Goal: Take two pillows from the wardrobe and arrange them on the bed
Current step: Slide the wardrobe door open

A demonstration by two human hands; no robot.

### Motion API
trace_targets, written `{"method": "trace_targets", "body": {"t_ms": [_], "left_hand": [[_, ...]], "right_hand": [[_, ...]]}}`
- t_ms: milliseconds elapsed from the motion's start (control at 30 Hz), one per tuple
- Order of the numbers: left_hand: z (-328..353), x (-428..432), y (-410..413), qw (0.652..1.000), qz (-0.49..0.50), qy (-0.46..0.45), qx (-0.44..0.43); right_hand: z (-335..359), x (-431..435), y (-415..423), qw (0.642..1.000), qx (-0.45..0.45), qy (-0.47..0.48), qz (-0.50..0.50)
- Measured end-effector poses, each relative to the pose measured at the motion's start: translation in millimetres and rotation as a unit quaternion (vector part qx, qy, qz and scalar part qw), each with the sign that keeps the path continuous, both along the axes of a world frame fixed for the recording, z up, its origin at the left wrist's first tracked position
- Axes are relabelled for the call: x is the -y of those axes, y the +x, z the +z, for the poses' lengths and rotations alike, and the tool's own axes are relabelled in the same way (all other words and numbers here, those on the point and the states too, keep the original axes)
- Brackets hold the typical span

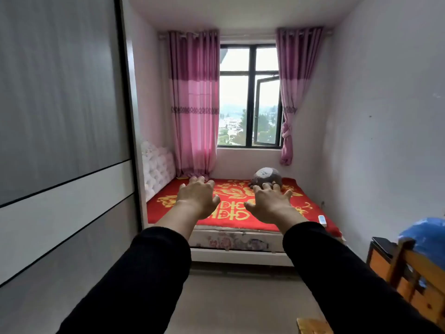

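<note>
With both arms stretched forward, the left hand and right hand hang in mid-air, palms down, fingers spread wide, holding nothing. Sleeves are black, pushed up above the wrists. Hands sit side by side, apart, seen against the bed but well short of it.

Bed is at the far end of the room, under the window. Red cover with gold pattern lies across the mattress; floral mattress edge shows at the near side. White tufted headboard stands on the bed's left side. Grey plush toy sits at the far right of the bed, near the wall. Small white remote lies at the near right corner of the cover.

Wardrobe fills the left wall, grey and white sliding panels shut. No pillows visible anywhere; nothing on the bed looks like one.

Pink curtains hang on both sides of the window, right one tied back; one pane is swung open. Wooden chair near right, with a blue bag behind it.
</note>
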State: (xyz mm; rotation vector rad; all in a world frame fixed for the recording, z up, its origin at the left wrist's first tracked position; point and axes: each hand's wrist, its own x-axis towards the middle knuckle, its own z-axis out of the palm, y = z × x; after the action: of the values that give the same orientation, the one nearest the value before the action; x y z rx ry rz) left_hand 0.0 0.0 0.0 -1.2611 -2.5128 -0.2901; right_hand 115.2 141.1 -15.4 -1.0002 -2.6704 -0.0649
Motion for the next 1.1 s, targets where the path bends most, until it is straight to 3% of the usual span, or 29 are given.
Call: {"method": "trace_targets", "body": {"t_ms": [267, 567, 900, 1100], "left_hand": [[-10.8, -92.3, -107.7, 0.998, 0.054, -0.019, 0.013], [-24.9, -165.2, -282.4, 0.994, 0.106, -0.029, -0.013], [-21.7, -183.9, -449.6, 0.982, 0.182, -0.006, -0.045], [-37.3, -170.1, -544.1, 0.964, 0.244, 0.014, -0.104]], "right_hand": [[-3.2, -88.4, -117.6, 0.999, 0.011, 0.023, 0.039], [-12.6, -167.4, -300.6, 0.994, -0.018, 0.022, 0.107], [-13.2, -191.5, -500.9, 0.974, -0.042, 0.027, 0.222], [-26.3, -189.5, -626.8, 0.94, -0.073, 0.032, 0.332]]}}
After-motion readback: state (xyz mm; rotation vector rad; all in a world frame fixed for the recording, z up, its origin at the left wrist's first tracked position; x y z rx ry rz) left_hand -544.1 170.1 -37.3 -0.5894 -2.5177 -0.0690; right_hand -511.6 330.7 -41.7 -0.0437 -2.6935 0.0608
